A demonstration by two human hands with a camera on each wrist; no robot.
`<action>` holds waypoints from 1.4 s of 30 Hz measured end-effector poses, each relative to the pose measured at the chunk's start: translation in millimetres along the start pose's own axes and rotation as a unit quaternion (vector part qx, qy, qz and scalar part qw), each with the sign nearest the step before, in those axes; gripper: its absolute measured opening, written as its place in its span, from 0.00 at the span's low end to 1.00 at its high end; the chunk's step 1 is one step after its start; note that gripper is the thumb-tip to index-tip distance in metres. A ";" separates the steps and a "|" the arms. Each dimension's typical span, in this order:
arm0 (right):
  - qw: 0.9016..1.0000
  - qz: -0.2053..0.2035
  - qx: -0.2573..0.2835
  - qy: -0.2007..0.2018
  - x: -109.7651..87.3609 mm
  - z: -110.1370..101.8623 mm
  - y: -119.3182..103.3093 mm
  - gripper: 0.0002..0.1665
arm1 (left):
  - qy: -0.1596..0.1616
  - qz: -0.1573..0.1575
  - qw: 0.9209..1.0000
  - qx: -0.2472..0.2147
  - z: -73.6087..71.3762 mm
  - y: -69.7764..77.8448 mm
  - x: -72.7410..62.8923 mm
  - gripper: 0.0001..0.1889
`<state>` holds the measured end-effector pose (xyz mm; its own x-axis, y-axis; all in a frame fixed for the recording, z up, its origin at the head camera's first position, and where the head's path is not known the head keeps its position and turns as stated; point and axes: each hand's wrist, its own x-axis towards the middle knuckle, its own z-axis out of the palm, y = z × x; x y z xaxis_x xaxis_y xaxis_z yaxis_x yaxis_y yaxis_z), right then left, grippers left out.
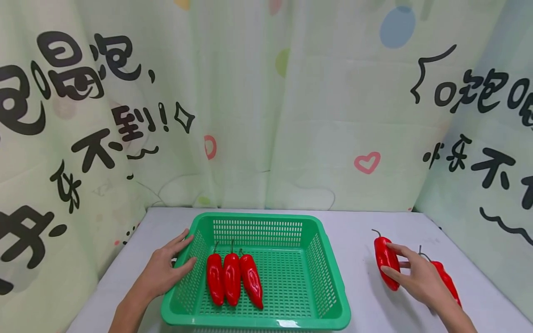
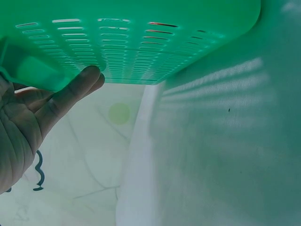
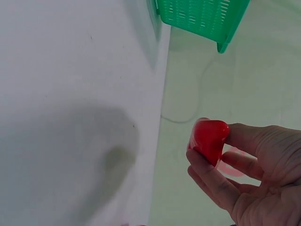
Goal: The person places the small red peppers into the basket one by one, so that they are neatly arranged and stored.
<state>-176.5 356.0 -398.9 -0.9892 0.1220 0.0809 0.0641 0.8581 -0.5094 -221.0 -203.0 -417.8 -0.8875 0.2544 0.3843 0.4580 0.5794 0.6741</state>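
Observation:
My right hand holds a red chili pepper by its sides, thumb against fingers, raised above the table with its stem pointing up and away. In the right wrist view, the glossy rounded end of that pepper sits between the thumb and fingertips. Under and behind the right hand lies another red pepper, partly hidden by the wrist. At the left side of the green basket, my left hand grips the rim; some fingers lie against the outer slotted wall in the left wrist view. Three red peppers lie side by side inside, toward the left.
The basket stands on a white table whose far edge meets a pale printed curtain with dark lettering. More curtain closes off the right side, and the left side likewise. Table surface separates the basket from the right hand.

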 end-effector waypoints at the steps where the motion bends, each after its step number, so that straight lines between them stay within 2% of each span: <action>1: 1.000 -0.003 0.000 0.002 -0.1 0.1 -0.9 0.49 | 0.000 0.001 1.000 0.001 -0.1 -0.2 -0.5 0.31; 17: 1.000 -0.010 0.015 0.007 -3.0 -2.3 -24.5 0.52 | 0.001 0.004 1.000 -0.003 -0.2 -1.5 -1.7 0.30; 27: 0.999 -0.039 0.019 0.018 -7.2 0.7 -40.7 0.50 | -0.001 0.000 1.000 -0.002 -1.2 0.5 -2.0 0.30; 42: 0.998 -0.051 0.036 0.020 -11.6 -1.0 -63.4 0.53 | 0.000 0.002 1.000 0.003 -1.8 1.3 -1.2 0.30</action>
<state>-169.0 300.7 -366.7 -0.9841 0.0569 0.1685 -0.0474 0.8292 -0.5569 -219.2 -203.9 -416.2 -0.8852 0.2567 0.3881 0.4621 0.5822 0.6689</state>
